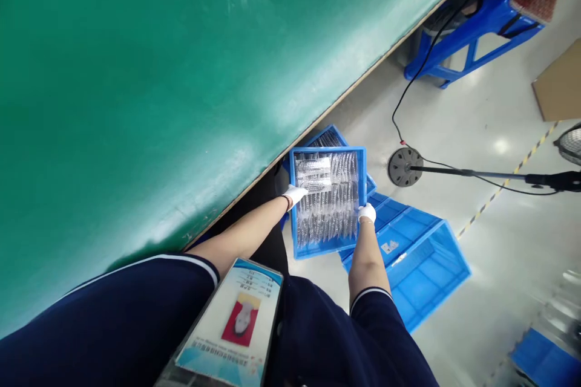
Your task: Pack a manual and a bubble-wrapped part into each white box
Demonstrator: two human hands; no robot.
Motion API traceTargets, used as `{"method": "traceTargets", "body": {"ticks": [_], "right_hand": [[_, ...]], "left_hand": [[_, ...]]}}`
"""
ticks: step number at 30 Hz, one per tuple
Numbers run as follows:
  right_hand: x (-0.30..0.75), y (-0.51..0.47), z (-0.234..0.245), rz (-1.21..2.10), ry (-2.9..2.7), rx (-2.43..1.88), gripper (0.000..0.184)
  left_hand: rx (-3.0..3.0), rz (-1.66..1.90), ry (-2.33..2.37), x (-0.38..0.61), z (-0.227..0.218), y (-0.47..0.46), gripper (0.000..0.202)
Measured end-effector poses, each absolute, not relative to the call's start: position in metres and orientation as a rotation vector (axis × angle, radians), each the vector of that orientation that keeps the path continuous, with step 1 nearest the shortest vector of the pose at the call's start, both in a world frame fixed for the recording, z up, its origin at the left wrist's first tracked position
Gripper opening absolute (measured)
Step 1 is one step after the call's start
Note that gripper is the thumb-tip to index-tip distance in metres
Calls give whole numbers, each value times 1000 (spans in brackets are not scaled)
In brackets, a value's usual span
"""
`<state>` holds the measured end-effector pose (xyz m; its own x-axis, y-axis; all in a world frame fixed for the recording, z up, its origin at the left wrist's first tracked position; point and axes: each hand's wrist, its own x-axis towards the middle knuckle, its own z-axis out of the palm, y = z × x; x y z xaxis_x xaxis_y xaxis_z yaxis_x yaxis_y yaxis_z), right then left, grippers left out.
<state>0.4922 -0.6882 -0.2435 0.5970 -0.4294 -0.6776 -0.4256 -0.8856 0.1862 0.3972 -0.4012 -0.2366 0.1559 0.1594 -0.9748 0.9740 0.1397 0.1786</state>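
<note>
Both my hands wear white gloves and grip a blue plastic tray (327, 249) down by the floor beside the table. The tray is filled with rows of small clear plastic bags (327, 199). My left hand (295, 195) clasps the tray's left rim. On the right rim, my right hand (367, 213) is closed around the edge. Beneath this tray lies another blue tray (324, 136) with similar contents, mostly hidden.
A large green table (158, 72) fills the left. An empty blue bin (422, 260) lies tilted on the grey floor to the right. A fan stand with round base (405, 166) and black cable, a blue stool (472, 36), cardboard (560, 84) and yellow-black floor tape (503, 184) lie beyond.
</note>
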Motion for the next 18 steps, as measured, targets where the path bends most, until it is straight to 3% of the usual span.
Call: {"method": "traceTargets", "body": {"ticks": [7,15,18], "right_hand": [[459,-683,-216,-1154,-770,2806,33],[469,-693,-127,-752,-719,2989,26],[472,-695,-81,-606,-710,3004,31]], "left_hand": [[1305,-783,1197,408,-232,-390,56],[1340,-613,1056,426,-218,-381,15],[1376,-553,961,444,-196,-382,11]]}}
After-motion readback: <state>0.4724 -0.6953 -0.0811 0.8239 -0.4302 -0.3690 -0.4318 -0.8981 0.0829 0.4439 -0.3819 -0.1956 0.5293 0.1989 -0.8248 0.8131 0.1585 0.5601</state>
